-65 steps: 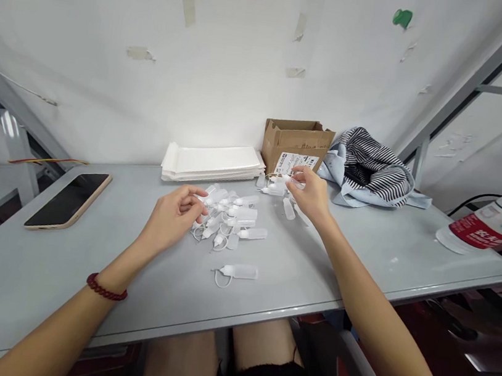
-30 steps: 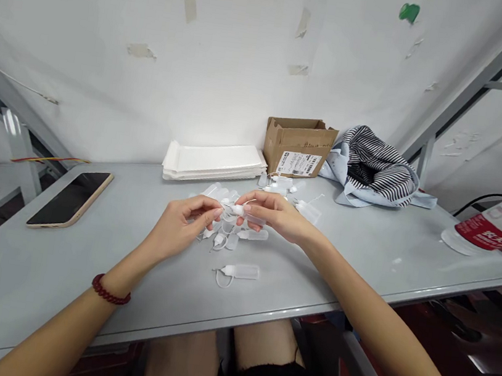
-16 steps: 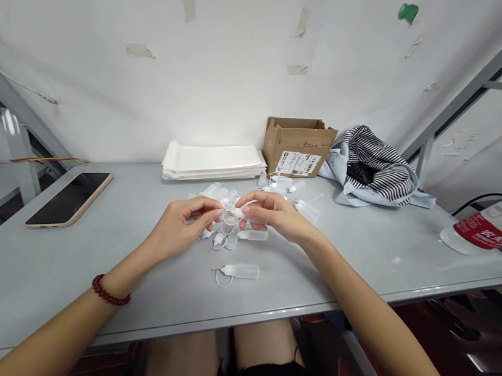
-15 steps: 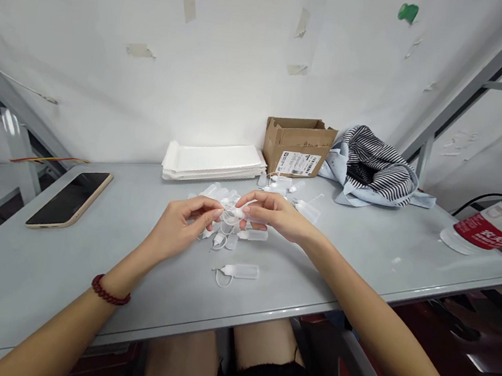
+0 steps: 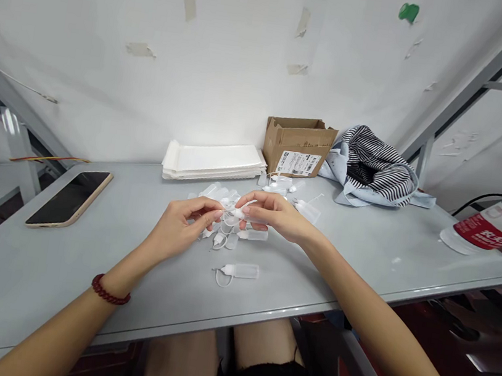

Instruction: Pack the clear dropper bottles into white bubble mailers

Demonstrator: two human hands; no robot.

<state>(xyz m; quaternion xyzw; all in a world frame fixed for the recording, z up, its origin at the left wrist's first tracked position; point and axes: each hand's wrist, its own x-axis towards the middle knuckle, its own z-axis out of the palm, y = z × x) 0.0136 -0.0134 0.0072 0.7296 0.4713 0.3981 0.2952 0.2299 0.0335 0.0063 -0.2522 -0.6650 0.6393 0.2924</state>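
Observation:
Between my hands is a small clear needle-tip bottle (image 5: 239,213) with a white collar, lying sideways, its needle pointing left. My right hand (image 5: 278,215) is closed round its body, which the fingers mostly cover. The thumb and forefinger of my left hand (image 5: 183,223) pinch the needle's end; whether its small cap sits between them is hidden. Beneath and behind my hands lies a pile of similar bottles (image 5: 216,192). Nearer the table's front, a single needle-tip bottle (image 5: 246,271) lies on its side, its looped cap strap beside the needle.
A stack of white trays (image 5: 215,160) and a brown cardboard box (image 5: 300,136) stand against the wall. Striped cloth (image 5: 375,168) lies right of the box. A phone (image 5: 69,200) rests at left, a large water bottle (image 5: 493,225) at far right, on the grey table (image 5: 122,307).
My hands hold almost the same position. The left fingertips have shifted very slightly right at the needle, and a little more of it shows beside the collar.

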